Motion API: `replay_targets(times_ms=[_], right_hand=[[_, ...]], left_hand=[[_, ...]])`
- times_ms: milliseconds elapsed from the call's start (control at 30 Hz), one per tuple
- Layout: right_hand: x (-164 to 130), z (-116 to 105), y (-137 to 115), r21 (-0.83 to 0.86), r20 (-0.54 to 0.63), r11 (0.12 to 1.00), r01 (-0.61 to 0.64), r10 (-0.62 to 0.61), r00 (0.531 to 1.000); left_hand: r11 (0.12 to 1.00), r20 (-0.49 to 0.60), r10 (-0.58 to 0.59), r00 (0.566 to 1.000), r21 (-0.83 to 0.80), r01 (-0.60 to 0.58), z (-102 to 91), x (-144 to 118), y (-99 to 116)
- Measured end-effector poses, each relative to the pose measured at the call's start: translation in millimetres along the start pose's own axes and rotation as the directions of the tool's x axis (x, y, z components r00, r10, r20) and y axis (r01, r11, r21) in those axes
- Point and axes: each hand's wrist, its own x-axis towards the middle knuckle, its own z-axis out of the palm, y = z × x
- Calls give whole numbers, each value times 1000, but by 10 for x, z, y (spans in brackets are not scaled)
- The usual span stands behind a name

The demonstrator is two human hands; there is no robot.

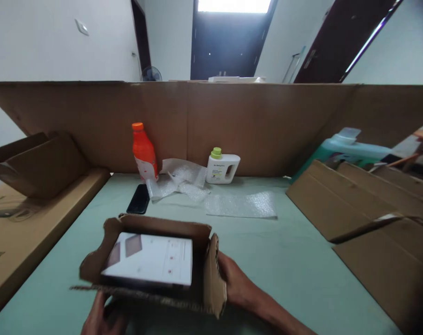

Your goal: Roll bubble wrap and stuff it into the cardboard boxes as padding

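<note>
Brown cardboard makes up the long carton (pixel 47 232) at nine o'clock, seen from the box in the hands, with a dark cable (pixel 21 213) lying on it and a folded cardboard box (pixel 47 163) resting at its far end, toward ten o'clock. At seven o'clock the left hand (pixel 105 316) holds the near left corner of the open box (pixel 213 284), some of its fingers hidden beneath the near wall. Inside that open box, at the centre of the dial, lies a white box (pixel 155 258) with printed pictures and small text on top. A black phone (pixel 138 199) lies flat just before twelve o'clock, and beyond it stands a red bottle (pixel 144 151) with an orange cap. Crumpled bubble wrap (pixel 180 179) sits at one o'clock, touching the bottle's base, and a white bottle (pixel 216 170) with a green cap stands upright farther out. At about four o'clock the right hand (pixel 234 279) grips the open box by its right end wall. A flat bubble wrap strip (pixel 241 205) lies toward two o'clock; farther right, a teal bottle (pixel 340 148) leans behind cardboard flaps (pixel 337 200).
</note>
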Motion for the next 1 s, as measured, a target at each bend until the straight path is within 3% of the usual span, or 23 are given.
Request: replay_targets(times_ms=[133, 200, 300, 400, 700, 1000], right_hand=[[308, -263, 183, -16, -185, 999, -51, 47, 982], [466, -347, 264, -25, -266, 997, -74, 64, 962], [582, -377, 333, -20, -339, 995, -94, 82, 937], [534, -319, 373, -32, -369, 995, -90, 72, 926], [187, -153, 528, -77, -378, 992, -98, 62, 924], [70, -77, 525, -61, -366, 993, -105, 76, 928]], left_hand=[[995, 153, 89, 984, -55, -82, 411, 720, 288], [987, 164, 147, 975, -84, -135, 613, 1113, 515], [972, 175, 219, 960, -130, -198, 858, 1592, 796], [960, 193, 261, 946, -157, -232, 1036, 1873, 914], [942, 208, 305, 929, -212, -261, 1327, 2053, 903], [948, 205, 286, 936, -206, -244, 1169, 1867, 902]])
